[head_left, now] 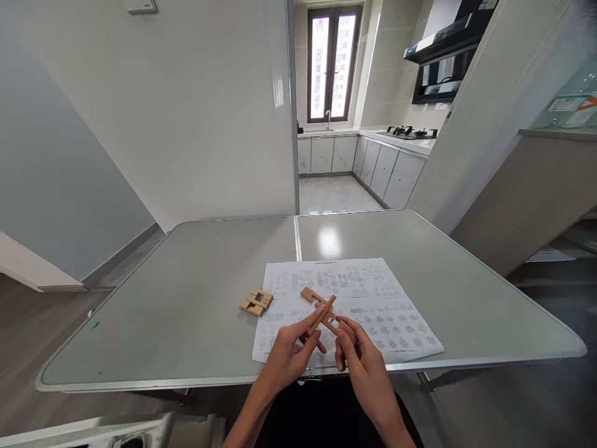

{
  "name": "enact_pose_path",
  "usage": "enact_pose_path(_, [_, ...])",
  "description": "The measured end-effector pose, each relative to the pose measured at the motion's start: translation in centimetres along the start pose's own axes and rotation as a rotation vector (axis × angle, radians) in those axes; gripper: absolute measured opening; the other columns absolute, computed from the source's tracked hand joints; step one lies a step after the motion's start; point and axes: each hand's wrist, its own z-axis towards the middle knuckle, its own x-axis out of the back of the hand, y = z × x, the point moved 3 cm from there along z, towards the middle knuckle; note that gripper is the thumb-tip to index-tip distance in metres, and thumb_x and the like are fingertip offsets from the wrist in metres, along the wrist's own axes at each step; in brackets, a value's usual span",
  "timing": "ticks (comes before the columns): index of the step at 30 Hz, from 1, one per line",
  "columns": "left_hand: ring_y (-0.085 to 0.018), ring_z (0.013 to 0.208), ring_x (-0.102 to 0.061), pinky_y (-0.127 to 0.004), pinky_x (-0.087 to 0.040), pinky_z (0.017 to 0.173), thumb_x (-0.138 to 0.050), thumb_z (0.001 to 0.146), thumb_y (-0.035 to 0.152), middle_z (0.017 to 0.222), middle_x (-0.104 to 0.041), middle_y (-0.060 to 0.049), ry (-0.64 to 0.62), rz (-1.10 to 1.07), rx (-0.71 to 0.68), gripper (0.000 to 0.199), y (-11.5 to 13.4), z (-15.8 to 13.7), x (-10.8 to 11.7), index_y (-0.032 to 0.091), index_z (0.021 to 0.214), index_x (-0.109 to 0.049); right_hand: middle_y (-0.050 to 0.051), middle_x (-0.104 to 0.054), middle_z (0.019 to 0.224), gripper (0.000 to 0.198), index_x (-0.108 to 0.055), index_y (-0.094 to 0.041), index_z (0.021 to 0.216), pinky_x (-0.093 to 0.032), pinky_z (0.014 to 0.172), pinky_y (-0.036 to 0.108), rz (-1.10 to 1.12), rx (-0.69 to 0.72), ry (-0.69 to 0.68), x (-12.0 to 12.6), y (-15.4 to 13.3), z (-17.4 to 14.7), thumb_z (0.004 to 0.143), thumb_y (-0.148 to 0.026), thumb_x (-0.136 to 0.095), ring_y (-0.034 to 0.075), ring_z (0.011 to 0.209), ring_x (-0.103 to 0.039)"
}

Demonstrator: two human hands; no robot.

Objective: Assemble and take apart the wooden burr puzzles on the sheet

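Over the near edge of a printed sheet, my left hand (296,348) pinches a slim wooden puzzle piece (329,304) that slants up to the right. My right hand (361,358) has its fingers closed on the lower right end of a notched wooden puzzle piece (311,295). The two pieces cross each other between my hands; whether they interlock I cannot tell. On the table, left of the sheet, lies a small block of wooden pieces (257,302) fitted together with gaps in it. My fingers hide part of both held pieces.
The instruction sheet (392,311), covered in small diagrams, lies on the grey folding table (186,323). A small green bit (94,325) is near the table's left edge. A kitchen with a stove (410,132) and window lies beyond. A white item (140,432) stands at lower left.
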Motion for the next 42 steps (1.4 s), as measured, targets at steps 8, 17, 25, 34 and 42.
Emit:
enact_pose_path(8, [-0.018, 0.076, -0.078, -0.03, -0.061, 0.068, -0.051, 0.106, 0.035, 0.133, -0.074, -0.007, 0.051, -0.014, 0.058, 0.049, -0.6, -0.3, 0.3, 0.034, 0.154, -0.049, 0.0, -0.062, 0.074, 0.056, -0.064, -0.022, 0.13, -0.054, 0.068, 0.032, 0.039, -0.008, -0.07, -0.5, 0.1, 0.3, 0.098, -0.067, -0.054, 0.02, 0.064, -0.058])
enact_pose_path(17, [-0.019, 0.079, -0.077, -0.036, -0.061, 0.083, -0.05, 0.107, 0.037, 0.122, -0.078, -0.007, 0.037, -0.016, 0.06, 0.047, -0.5, -0.3, 0.4, 0.032, 0.153, -0.051, 0.001, -0.061, 0.079, 0.052, -0.063, -0.025, 0.13, -0.053, 0.066, 0.032, 0.118, -0.024, -0.112, -0.8, 0.7, 0.2, 0.101, -0.065, -0.05, 0.019, 0.065, -0.056])
enact_pose_path(25, [-0.019, 0.08, -0.076, -0.031, -0.059, 0.072, -0.05, 0.107, 0.043, 0.123, -0.076, -0.01, 0.108, -0.091, 0.109, 0.041, -0.5, -0.3, 0.5, 0.025, 0.143, -0.059, -0.001, -0.057, 0.074, 0.048, -0.065, -0.022, 0.12, -0.048, 0.058, 0.028, 0.043, 0.019, -0.131, -1.5, 0.1, -0.1, 0.102, -0.064, -0.048, 0.017, 0.06, -0.051])
enact_pose_path(34, [-0.017, 0.08, -0.073, -0.03, -0.058, 0.075, -0.045, 0.108, 0.043, 0.135, -0.071, -0.01, 0.077, -0.098, 0.109, 0.045, -0.3, -0.3, 0.4, 0.026, 0.149, -0.055, 0.001, -0.063, 0.077, 0.045, -0.064, -0.022, 0.119, -0.05, 0.062, 0.027, 0.0, 0.06, -0.138, -1.6, 0.3, -0.4, 0.104, -0.061, -0.046, 0.017, 0.064, -0.056])
enact_pose_path(42, [-0.017, 0.078, -0.072, -0.03, -0.057, 0.075, -0.047, 0.108, 0.043, 0.118, -0.077, -0.009, 0.052, -0.078, 0.131, 0.045, -0.5, -0.1, 0.5, 0.023, 0.147, -0.057, 0.001, -0.062, 0.076, 0.045, -0.063, -0.022, 0.119, -0.05, 0.062, 0.028, 0.005, 0.055, -0.141, -1.3, 0.4, -0.3, 0.103, -0.061, -0.047, 0.018, 0.063, -0.056])
